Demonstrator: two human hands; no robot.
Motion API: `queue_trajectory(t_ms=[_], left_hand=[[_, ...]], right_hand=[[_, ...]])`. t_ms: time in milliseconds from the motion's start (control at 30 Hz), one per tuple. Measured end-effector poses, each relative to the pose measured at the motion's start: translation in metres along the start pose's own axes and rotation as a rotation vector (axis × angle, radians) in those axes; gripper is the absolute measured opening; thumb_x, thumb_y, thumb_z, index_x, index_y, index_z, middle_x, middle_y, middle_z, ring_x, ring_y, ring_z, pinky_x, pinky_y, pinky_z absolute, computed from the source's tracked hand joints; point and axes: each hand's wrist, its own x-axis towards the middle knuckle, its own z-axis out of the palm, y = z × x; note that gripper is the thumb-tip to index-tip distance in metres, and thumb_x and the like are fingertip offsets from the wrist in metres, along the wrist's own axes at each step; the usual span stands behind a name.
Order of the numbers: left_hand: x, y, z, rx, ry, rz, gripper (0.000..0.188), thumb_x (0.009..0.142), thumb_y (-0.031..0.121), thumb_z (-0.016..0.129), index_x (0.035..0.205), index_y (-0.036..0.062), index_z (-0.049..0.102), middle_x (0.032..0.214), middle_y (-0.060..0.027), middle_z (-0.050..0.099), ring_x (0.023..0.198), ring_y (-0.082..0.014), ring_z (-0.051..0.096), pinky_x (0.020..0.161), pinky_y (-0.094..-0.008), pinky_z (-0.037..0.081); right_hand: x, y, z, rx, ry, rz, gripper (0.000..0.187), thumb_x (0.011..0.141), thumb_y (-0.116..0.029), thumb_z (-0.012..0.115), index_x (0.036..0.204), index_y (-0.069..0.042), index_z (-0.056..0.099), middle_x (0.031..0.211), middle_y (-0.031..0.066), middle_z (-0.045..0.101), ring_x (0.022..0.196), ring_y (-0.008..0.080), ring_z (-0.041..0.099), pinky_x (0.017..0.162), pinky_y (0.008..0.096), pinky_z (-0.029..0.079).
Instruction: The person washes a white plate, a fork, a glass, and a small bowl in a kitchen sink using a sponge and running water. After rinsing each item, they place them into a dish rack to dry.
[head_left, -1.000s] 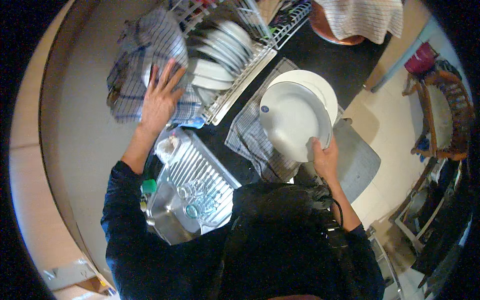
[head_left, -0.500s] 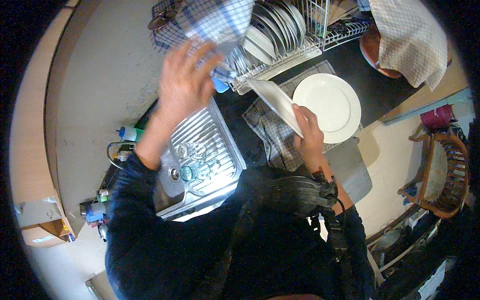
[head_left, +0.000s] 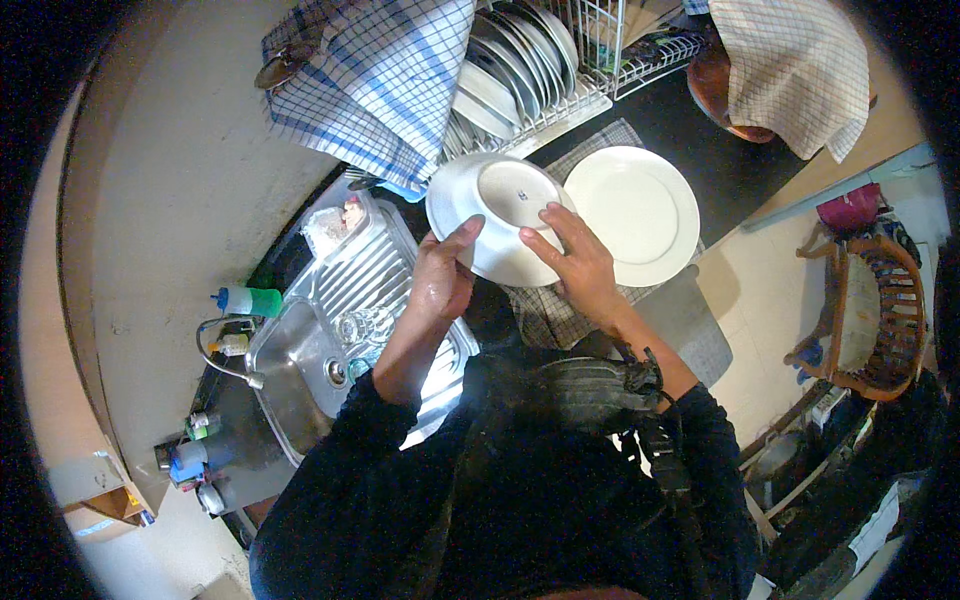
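Between my two hands is a white bowl (head_left: 470, 195), tilted so that its underside and round foot ring face up. My left hand (head_left: 445, 275) grips its near left rim, the thumb lying on the outer wall. On the near right side my right hand (head_left: 585, 265) holds it too, fingers spread over the base. A white plate (head_left: 640, 215) lies just right of the bowl on a checked cloth (head_left: 560, 315). Beyond the bowl, a dish rack (head_left: 590, 100) holds several plates (head_left: 520, 60) standing on edge, partly covered by a blue-and-white checked towel (head_left: 370, 80).
Left of me is a steel sink (head_left: 290, 360) with a ribbed drainboard (head_left: 350, 270) bearing drinking glasses (head_left: 365, 328). A faucet (head_left: 230, 370) and a green-and-white bottle (head_left: 250, 301) stand by the wall. At far right are a cloth-covered brown bowl (head_left: 715, 95) and a wooden chair (head_left: 885, 320).
My left hand has come down from the towel by the rack to the bowl's rim. The bowl, held by my right hand alone before, has turned its underside upward.
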Motion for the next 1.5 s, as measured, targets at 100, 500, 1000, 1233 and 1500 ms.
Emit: queue_trajectory(t_ms=[100,500,1000,1233,1500], left_hand=[[0.002,0.006,-0.003,0.022,-0.002,0.128,0.038,0.081,0.006,0.068,0.116,0.0000,0.055,0.110,-0.0104,0.063,0.099,-0.0208,0.062,0.086,-0.0344,0.049],[-0.007,0.014,-0.021,0.168,0.122,0.119,0.038,0.080,0.006,0.069,0.114,-0.0001,0.055,0.104,-0.0105,0.064,0.091,-0.0221,0.062,0.082,-0.0358,0.049],[-0.018,0.008,-0.034,0.218,0.115,0.112,0.034,0.080,0.013,0.072,0.108,-0.0033,0.060,0.098,-0.0110,0.066,0.089,-0.0181,0.063,0.081,-0.0330,0.048],[-0.012,0.006,-0.030,0.120,0.093,0.163,0.037,0.081,0.012,0.070,0.111,-0.0047,0.058,0.101,-0.0122,0.066,0.089,-0.0189,0.063,0.083,-0.0328,0.048],[-0.005,0.001,-0.034,0.111,0.062,0.153,0.035,0.081,0.012,0.070,0.110,-0.0052,0.058,0.101,-0.0121,0.066,0.089,-0.0188,0.063,0.083,-0.0324,0.048]], right_hand=[[0.018,0.000,-0.001,0.108,-0.095,0.057,0.063,0.066,0.013,0.052,0.120,-0.019,0.059,0.122,0.0131,0.055,0.114,0.0350,0.054,0.098,0.0396,0.044],[0.163,0.099,0.067,-0.396,-0.262,0.368,0.020,0.078,-0.009,0.058,0.095,0.000,0.062,0.080,0.0203,0.067,0.070,0.0340,0.068,0.062,0.0457,0.054],[0.213,0.121,0.096,-0.515,-0.326,0.349,0.020,0.078,-0.015,0.054,0.078,-0.003,0.070,0.081,0.0185,0.068,0.073,0.0321,0.068,0.063,0.0425,0.055],[0.211,0.096,0.068,-0.494,-0.309,0.254,0.024,0.079,-0.022,0.052,0.076,-0.004,0.069,0.073,0.0205,0.066,0.069,0.0343,0.067,0.058,0.0435,0.053],[0.167,0.089,0.071,-0.545,0.017,0.186,0.019,0.075,-0.025,0.063,0.068,-0.008,0.060,0.053,0.0139,0.060,0.046,0.0297,0.062,0.043,0.0421,0.049]])
